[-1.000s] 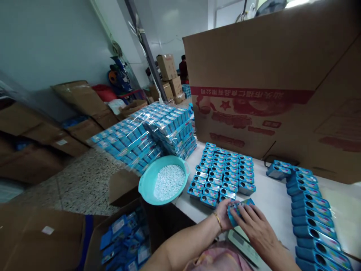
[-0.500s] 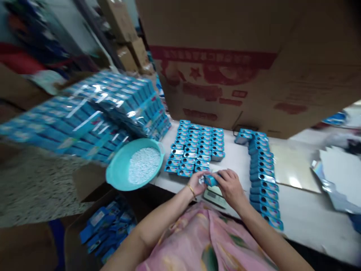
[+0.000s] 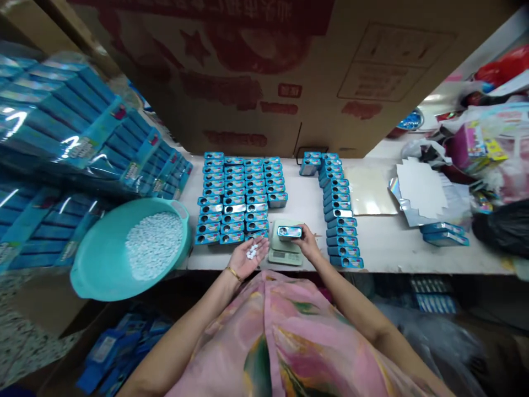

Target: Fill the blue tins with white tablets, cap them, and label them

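Observation:
My left hand (image 3: 247, 258) is turned palm up, its fingers stretched out, and cradles a few small white pellets (image 3: 252, 252). With its fingers and thumb, my right hand (image 3: 309, 243) is closed on the right end of a small blue box (image 3: 289, 232). That box is over the plate of a pale green kitchen scale (image 3: 285, 257); whether it rests on the plate I cannot tell. Left of the scale, rows of matching blue boxes (image 3: 235, 199) stand close together. Another column of them (image 3: 341, 223) stands on the right.
A turquoise basin (image 3: 99, 245) of white pellets is at the left, before plastic-wrapped stacks of blue packs (image 3: 95, 127). Behind the table (image 3: 392, 248) rises a large cardboard carton (image 3: 264, 66). Silvery card sheets (image 3: 425, 190) and a black bag (image 3: 502, 234) lie right.
My hands were together around the blue box; now they are apart. The box has moved over the scale in my right hand, and my left palm has turned up with pellets showing. The view has shifted right.

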A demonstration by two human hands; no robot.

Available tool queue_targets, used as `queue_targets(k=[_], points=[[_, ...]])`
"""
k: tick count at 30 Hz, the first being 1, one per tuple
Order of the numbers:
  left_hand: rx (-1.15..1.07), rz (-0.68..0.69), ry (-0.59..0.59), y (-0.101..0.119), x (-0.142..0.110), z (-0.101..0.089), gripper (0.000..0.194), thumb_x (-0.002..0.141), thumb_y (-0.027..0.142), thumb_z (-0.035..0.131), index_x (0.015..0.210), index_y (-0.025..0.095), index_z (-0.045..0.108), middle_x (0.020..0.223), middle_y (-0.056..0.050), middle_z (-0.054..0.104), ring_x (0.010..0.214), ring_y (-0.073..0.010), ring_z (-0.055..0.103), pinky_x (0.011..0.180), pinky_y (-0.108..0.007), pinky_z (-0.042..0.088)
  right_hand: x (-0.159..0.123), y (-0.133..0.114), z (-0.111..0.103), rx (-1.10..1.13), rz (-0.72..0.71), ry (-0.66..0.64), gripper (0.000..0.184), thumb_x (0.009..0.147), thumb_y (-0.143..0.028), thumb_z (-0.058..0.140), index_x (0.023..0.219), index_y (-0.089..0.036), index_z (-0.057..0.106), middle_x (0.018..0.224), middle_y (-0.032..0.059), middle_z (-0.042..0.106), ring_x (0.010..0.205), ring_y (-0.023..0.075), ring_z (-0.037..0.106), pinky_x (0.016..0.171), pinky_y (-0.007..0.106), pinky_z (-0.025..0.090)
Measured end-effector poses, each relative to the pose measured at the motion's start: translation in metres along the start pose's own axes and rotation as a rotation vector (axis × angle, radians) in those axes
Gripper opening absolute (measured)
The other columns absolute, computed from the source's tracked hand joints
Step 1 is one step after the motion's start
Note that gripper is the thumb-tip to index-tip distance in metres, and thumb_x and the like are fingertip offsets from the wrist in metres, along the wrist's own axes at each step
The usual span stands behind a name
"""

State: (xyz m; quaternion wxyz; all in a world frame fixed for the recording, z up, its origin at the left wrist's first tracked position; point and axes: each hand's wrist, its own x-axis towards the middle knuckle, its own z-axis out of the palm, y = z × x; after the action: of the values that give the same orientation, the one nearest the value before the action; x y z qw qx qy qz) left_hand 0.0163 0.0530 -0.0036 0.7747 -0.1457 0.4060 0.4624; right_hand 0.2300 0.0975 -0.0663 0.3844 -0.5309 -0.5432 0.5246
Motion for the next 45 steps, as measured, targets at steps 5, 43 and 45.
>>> queue_targets(k=[5,43,45], points=[[-0.001,0.004,0.057,-0.005,-0.007,-0.01,0.023,0.079,0.014,0.041,0.093,0.008,0.057,0.086,-0.013,0.065,0.085,-0.0206,0.062,0.071,-0.032,0.052,-0.013,-0.018,-0.014,-0.194,-0.14,-0.06,0.045,0.065,-0.027,0.059,0.107,-0.017,0.044,0.105,0.0077,0.051,0.098,0.0198,0.048,0.086,0.037,0.038],[0.11,-0.225,0.125,-0.02,-0.01,-0.018,0.022,0.082,0.015,0.037,0.079,0.007,0.057,0.079,-0.014,0.066,0.077,-0.0195,0.064,0.066,-0.028,0.053,-0.018,-0.072,0.015,-0.428,-0.364,-0.089,0.016,0.078,-0.015,0.046,0.083,-0.018,0.062,0.085,0.0051,0.058,0.081,0.0123,0.055,0.074,0.025,0.045],[0.106,-0.227,0.127,-0.02,-0.011,-0.017,0.022,0.082,0.015,0.037,0.08,0.007,0.058,0.079,-0.014,0.066,0.075,-0.0191,0.064,0.065,-0.028,0.054,-0.011,-0.068,0.01,-0.44,-0.335,-0.095,0.017,0.078,-0.015,0.047,0.082,-0.019,0.063,0.084,0.0041,0.059,0.081,0.0123,0.056,0.074,0.025,0.045]])
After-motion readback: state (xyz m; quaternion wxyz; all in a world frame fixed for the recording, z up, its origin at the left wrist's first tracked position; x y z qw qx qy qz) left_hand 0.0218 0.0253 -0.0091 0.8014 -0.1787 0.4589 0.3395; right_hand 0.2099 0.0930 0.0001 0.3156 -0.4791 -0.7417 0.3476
